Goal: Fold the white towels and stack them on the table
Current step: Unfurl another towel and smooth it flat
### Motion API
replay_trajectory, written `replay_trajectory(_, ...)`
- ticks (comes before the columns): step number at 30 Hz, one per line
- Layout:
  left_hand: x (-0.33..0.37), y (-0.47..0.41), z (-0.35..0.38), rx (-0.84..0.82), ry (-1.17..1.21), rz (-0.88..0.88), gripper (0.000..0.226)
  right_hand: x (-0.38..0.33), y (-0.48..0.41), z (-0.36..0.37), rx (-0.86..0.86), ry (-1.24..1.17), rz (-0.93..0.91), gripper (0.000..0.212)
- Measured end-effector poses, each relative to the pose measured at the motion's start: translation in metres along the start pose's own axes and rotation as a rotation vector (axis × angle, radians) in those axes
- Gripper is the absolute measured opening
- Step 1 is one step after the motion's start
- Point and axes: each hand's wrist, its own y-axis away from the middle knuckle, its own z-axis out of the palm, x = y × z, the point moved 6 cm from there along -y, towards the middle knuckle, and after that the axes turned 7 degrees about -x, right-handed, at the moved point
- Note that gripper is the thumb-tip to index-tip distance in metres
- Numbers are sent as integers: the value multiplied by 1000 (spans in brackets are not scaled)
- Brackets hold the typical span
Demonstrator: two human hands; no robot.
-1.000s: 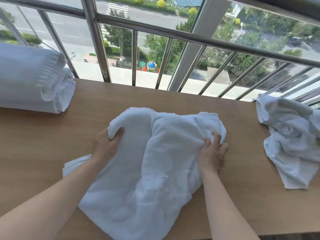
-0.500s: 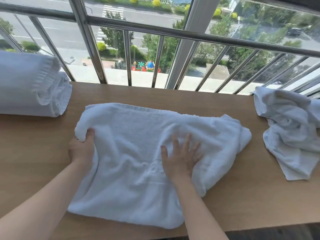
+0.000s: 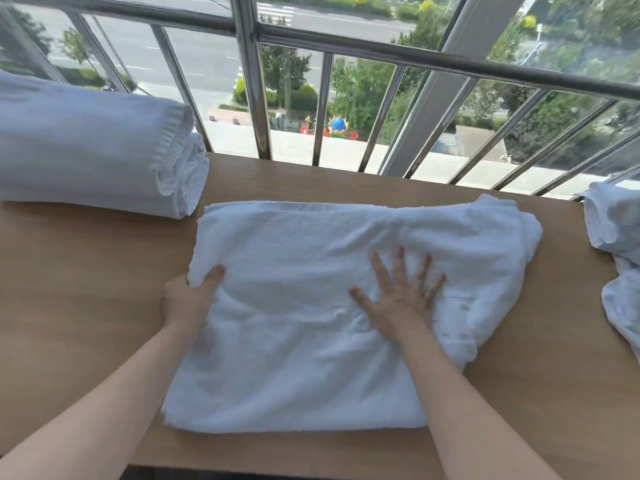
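- White towel (image 3: 304, 341) lying mid-table (image 3: 69, 306), partly folded.
- Left hand (image 3: 188, 299) gripping its left edge; fingers probably tucked beneath.
- Right hand (image 3: 401, 299) pressing flat, fingers splayed.
- 2 further towels flanking.

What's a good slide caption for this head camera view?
Left hand grips the white towel, right hand presses it flat on the wooden table.

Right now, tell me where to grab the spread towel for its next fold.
I'd pinch the spread towel at its rumpled right end, coming in from the right with the right hand. That end lies bunched and thick on the table, giving fingers a lip; the left hand grips the left edge.
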Motion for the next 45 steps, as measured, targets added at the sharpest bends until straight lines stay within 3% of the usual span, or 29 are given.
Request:
replay_trajectory(6,33,-25,8,-158,-114,77,39,-44,53,37,81,-108,-78,72)
replay_trajectory(12,60,-39,15,-139,-106,211,30,-54,74,51,166,-132,-14,71)
replay_trajectory(18,67,-40,8,-177,-118,243,38,-54,73,53,217,-142,14,70)
replay_trajectory(21,73,-50,0,-129,-190,271,35,-55,72,53,247,-143,17,70)
replay_trajectory(23,86,-50,-1,-66,-245,356,21,-55,72,53,253,-130,22,70)
replay_trajectory(27,97,-47,-3,50,-205,481,12,-55,73,52,298,-153,5,68)
replay_trajectory(33,71,-64,2,98,-168,230,16,-55,72,53,333,-136,0,67)
replay_trajectory(36,75,-66,2,143,-50,249,14,-55,73,54,373,-141,-8,67)
replay_trajectory(40,66,-67,4,118,-159,220,16,-54,72,51,398,-123,0,68)
replay_trajectory(43,68,-57,3,76,-169,233,37,-56,73,48,404,-131,7,68)
replay_trajectory(45,69,-30,8,84,-306,366,47,-57,73,48,394,-128,11,68)
